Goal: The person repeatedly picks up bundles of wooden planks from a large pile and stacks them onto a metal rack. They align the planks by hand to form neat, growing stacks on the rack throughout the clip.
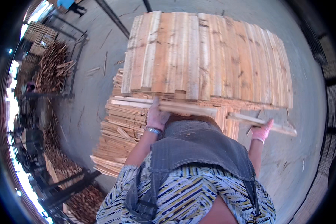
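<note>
Left hand (157,116) gripping boards (188,108), right hand (262,130) grasping 1 slat (245,119), metal rack (48,95) holding wood sticks (52,69)

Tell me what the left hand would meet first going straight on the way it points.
Beyond the wooden strips in its grip, the left hand would probably first meet the broad stack of planks at its near edge; depth is unclear, so it might pass above.

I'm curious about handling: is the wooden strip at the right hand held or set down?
Held: the right hand grips the wooden strip, whose ends stick out either side.
</note>
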The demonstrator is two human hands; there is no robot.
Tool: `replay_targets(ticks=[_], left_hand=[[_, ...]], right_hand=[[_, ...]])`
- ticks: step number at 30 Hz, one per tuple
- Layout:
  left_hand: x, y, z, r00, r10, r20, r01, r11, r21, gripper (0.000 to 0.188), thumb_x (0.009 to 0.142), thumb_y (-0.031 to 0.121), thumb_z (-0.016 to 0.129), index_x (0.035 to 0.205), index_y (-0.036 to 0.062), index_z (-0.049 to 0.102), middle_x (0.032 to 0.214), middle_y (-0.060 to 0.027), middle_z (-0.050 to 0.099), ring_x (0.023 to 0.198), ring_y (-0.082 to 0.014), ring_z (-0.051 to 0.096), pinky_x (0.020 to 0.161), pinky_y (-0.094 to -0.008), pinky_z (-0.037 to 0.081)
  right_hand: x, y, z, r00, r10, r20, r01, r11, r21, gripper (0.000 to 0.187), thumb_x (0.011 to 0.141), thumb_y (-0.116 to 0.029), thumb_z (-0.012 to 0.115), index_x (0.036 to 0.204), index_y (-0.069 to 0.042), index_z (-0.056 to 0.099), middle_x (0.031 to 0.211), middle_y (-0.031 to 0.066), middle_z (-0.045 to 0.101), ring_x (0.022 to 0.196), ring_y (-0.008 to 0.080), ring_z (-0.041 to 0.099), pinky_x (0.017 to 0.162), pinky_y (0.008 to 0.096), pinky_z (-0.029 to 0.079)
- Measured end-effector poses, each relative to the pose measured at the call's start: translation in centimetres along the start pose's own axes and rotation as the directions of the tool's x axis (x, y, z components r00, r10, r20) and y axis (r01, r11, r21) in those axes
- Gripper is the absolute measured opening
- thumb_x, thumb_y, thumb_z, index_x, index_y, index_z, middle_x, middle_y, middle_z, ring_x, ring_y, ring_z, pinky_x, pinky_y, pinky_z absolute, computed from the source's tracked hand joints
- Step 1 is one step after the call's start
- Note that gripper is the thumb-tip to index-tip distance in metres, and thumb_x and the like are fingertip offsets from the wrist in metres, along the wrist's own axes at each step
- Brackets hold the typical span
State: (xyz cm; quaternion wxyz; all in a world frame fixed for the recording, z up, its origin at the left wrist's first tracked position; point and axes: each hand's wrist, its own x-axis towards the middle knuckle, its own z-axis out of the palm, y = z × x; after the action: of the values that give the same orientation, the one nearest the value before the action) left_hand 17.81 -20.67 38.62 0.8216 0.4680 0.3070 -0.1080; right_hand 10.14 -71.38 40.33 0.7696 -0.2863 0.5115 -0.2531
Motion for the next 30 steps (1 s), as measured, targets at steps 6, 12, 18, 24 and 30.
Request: replay_targets(ticks=[6,12,18,24,30], left_hand=[[0.8,-0.3,2.0,0.966,0.258,0.02,-0.253,0.923,0.29,0.033,0.1,0.033,0.065,0.119,0.0066,0.058,0.109,-0.007,0.066,0.091,-0.0172,0.061,0.086,-0.0347,0.056],[-3.7,1.7,6.0,0.996,-0.071,-0.051,0.022,0.769,-0.639,0.029,0.102,0.032,0.061,0.115,0.006,0.06,0.109,-0.0071,0.066,0.096,-0.0191,0.064,0.085,-0.0371,0.057],[4.7,-1.4,3.1,0.999,0.029,-0.029,-0.034,0.979,-0.2,0.045,0.1,0.039,0.061,0.127,0.0033,0.056,0.123,-0.012,0.063,0.106,-0.0282,0.063,0.096,-0.0444,0.056],[9.5,-10.2,-1.8,0.976,0.215,0.036,-0.179,0.883,-0.435,0.053,0.094,0.02,0.063,0.142,0.003,0.047,0.112,-0.0205,0.066,0.101,-0.031,0.066,0.09,-0.0382,0.053],[3.7,-2.7,6.2,0.998,-0.052,-0.047,0.031,0.925,-0.379,0.035,0.101,0.034,0.062,0.118,0.0043,0.055,0.107,-0.0105,0.06,0.103,-0.0287,0.062,0.096,-0.0437,0.054]], right_hand=[[0.5,-7.6,2.0,0.99,-0.139,0.038,0.138,0.99,0.015,0.079,0.084,-0.064,0.069,0.147,-0.023,0.044,0.152,0.0064,0.043,0.136,0.0286,0.044,0.114,0.0504,0.034],[2.7,-11.8,4.5,0.973,-0.17,0.159,0.183,0.981,-0.07,0.054,0.087,-0.055,0.072,0.123,-0.019,0.055,0.101,0.0058,0.062,0.091,0.0249,0.062,0.083,0.0456,0.054],[-3.4,-12.5,10.5,0.947,-0.235,0.221,0.274,0.947,-0.168,0.047,0.086,-0.055,0.074,0.107,-0.017,0.056,0.083,0.0067,0.061,0.078,0.0237,0.062,0.073,0.0427,0.055],[-5.5,-14.4,14.5,0.873,-0.274,0.404,0.379,0.902,-0.207,0.044,0.087,-0.051,0.074,0.094,-0.011,0.058,0.08,0.0063,0.063,0.078,0.0225,0.063,0.074,0.0393,0.053],[-7.0,-13.1,15.5,0.818,-0.323,0.476,0.471,0.852,-0.23,0.039,0.088,-0.046,0.075,0.093,-0.011,0.059,0.078,0.005,0.063,0.077,0.0212,0.063,0.076,0.0367,0.051]])
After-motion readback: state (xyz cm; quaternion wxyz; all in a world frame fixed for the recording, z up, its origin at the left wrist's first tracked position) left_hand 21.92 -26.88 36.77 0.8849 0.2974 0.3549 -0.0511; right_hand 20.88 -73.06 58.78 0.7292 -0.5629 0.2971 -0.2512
